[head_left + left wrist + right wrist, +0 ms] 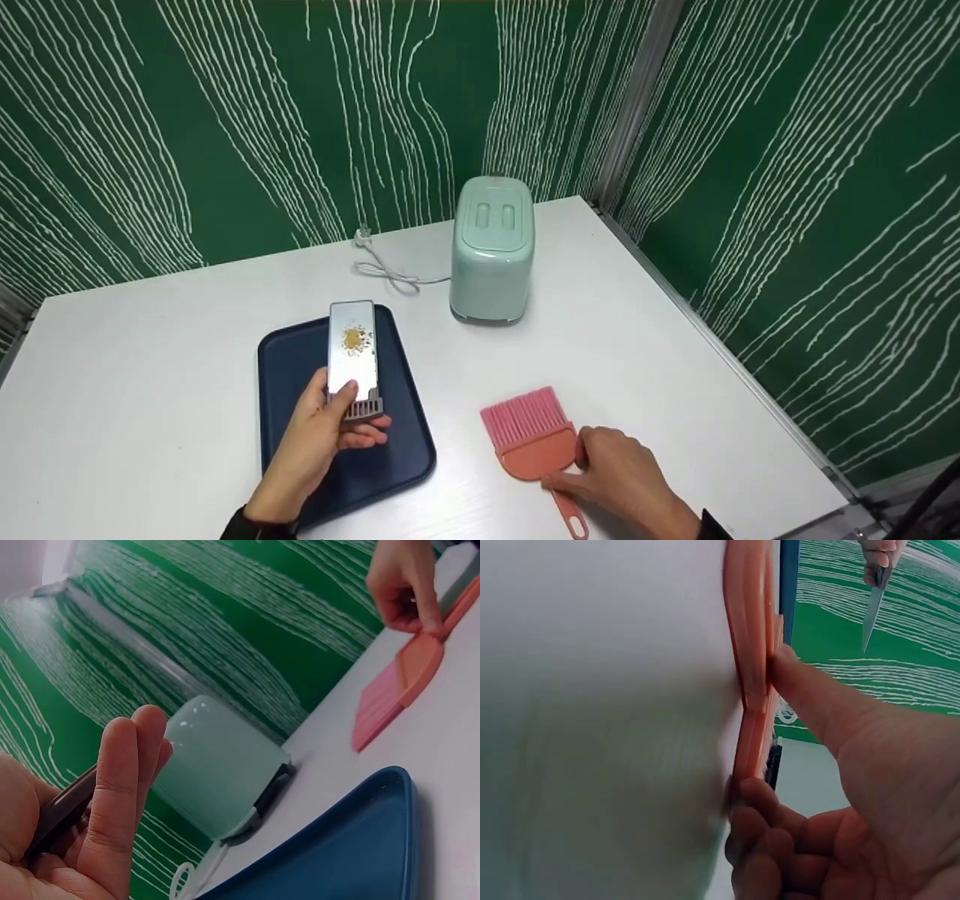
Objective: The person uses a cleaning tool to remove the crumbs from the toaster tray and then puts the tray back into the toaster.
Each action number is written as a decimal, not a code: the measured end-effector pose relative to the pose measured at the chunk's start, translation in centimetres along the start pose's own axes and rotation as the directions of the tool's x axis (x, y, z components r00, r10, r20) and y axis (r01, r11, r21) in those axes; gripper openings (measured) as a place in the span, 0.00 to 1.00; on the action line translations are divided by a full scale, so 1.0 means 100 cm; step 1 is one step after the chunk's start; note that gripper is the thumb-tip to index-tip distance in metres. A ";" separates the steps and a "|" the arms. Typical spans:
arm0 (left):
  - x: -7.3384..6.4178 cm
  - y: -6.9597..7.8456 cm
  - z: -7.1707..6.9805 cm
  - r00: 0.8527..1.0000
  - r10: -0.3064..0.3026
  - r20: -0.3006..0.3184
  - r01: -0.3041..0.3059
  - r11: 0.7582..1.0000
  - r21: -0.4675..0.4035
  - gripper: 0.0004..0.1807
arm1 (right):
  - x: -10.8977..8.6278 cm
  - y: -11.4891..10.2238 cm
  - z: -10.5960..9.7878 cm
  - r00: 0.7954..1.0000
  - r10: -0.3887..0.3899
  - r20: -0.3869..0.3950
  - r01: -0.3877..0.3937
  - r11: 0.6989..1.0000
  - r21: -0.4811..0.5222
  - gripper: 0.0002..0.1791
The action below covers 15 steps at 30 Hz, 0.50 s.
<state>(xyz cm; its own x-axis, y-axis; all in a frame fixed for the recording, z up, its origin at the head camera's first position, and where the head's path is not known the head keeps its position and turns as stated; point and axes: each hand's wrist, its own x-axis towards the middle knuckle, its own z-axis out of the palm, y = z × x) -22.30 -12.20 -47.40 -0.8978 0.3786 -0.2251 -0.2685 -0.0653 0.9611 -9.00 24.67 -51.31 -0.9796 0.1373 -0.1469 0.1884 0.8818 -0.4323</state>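
Observation:
My left hand (319, 424) grips a narrow metal crumb tray (352, 379) by its slotted grey end, thumb on top. A small heap of yellow-brown crumbs (353, 340) lies on the metal. Beneath it is a dark blue serving tray (289, 397). In the left wrist view only the dark edge of the crumb tray (64, 814) shows between the fingers. On the table at the right lies a brush (538, 454) with pink bristles and an orange handle. My right hand (626, 472) pinches it where handle meets head, thumb on one side and fingers on the other.
A mint-green toaster (491, 285) stands towards the back of the white table (187, 360). Its pale cord (405, 283) lies looped to the left, ending in a plug (363, 237) by the green wall (247, 150). Another green wall (840, 225) runs along the right side.

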 end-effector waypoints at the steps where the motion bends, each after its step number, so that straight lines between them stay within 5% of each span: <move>1: 0.000 0.000 0.000 1.000 0.001 0.000 -0.001 1.000 -0.001 0.21 | -0.001 0.000 0.000 1.000 0.001 0.012 -0.001 1.000 0.006 0.32; 5: 0.000 -0.001 0.000 1.000 0.006 0.004 -0.006 1.000 -0.009 0.21 | -0.003 -0.002 0.000 0.999 -0.004 0.037 0.003 0.999 0.036 0.29; 15: 0.002 -0.003 -0.001 1.000 0.004 -0.001 -0.004 1.000 -0.014 0.21 | 0.000 0.001 0.003 0.994 -0.065 -0.092 0.068 0.997 0.031 0.16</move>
<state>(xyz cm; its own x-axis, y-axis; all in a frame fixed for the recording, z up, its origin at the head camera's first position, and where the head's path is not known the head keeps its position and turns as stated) -22.38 -12.18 -47.73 -0.8991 0.3776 -0.2213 -0.2698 -0.0798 0.9596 -8.98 24.59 -51.63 -0.9921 0.1206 -0.0359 0.1233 0.8747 -0.4688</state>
